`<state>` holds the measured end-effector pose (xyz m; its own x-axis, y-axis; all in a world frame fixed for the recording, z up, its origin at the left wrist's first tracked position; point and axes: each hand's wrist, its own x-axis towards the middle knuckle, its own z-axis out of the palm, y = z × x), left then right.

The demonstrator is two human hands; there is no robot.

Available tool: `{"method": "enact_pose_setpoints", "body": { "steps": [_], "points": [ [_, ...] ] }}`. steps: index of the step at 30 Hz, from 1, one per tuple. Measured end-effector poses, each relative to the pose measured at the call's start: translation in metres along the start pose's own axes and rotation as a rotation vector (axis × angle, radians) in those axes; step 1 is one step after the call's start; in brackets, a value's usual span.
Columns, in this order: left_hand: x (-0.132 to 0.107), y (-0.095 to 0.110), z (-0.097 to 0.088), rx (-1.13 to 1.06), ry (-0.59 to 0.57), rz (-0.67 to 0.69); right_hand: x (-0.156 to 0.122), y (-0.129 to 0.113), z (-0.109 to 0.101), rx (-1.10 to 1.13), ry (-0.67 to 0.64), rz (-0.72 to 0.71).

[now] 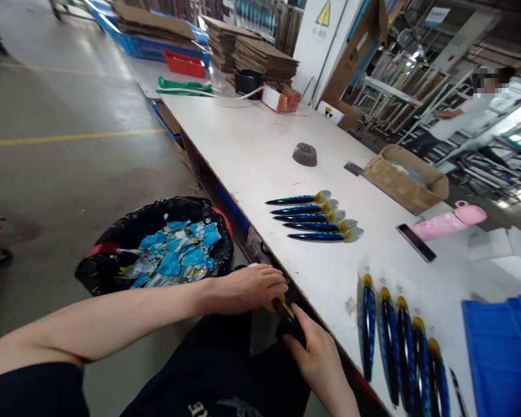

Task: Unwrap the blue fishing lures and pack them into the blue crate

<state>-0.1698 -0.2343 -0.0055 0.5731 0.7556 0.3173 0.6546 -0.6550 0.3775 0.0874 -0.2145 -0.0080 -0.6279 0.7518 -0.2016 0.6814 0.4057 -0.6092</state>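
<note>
My left hand (247, 288) and my right hand (315, 353) meet over my lap, just below the white table's edge (286, 255). Both are closed on one dark, yellow-tipped fishing lure (284, 313): the left pinches the yellow end, the right grips the dark body. On the table above them lies a row of several blue-and-black lures with yellow heads (395, 341). Further back lies a second group of several similar lures (316, 217), pointing left.
A black-bagged bin (156, 246) full of torn blue wrappers stands on the floor to my left. On the table are a cardboard box (406, 179), a pink bottle (449, 223), a phone (415, 242), a blue tray (503, 353) and a grey lump (304, 154). Another person (473, 110) works at far right.
</note>
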Motion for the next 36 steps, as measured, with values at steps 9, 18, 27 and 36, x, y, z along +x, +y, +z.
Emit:
{"method": "enact_pose_setpoints", "body": {
  "steps": [9,18,27,36],
  "points": [
    [0.029,-0.007,0.009,0.262,0.019,-0.154,0.002,-0.019,-0.011,-0.364,0.118,0.006],
    [0.037,-0.010,0.012,0.229,0.017,-0.006,-0.009,-0.006,0.004,-0.398,0.187,-0.050],
    [0.034,0.000,-0.018,0.243,0.257,0.139,-0.014,-0.007,-0.016,0.867,-0.051,0.314],
    [0.022,0.021,0.014,-0.188,0.625,-0.084,-0.018,-0.034,-0.001,1.648,0.037,0.143]
  ]
}}
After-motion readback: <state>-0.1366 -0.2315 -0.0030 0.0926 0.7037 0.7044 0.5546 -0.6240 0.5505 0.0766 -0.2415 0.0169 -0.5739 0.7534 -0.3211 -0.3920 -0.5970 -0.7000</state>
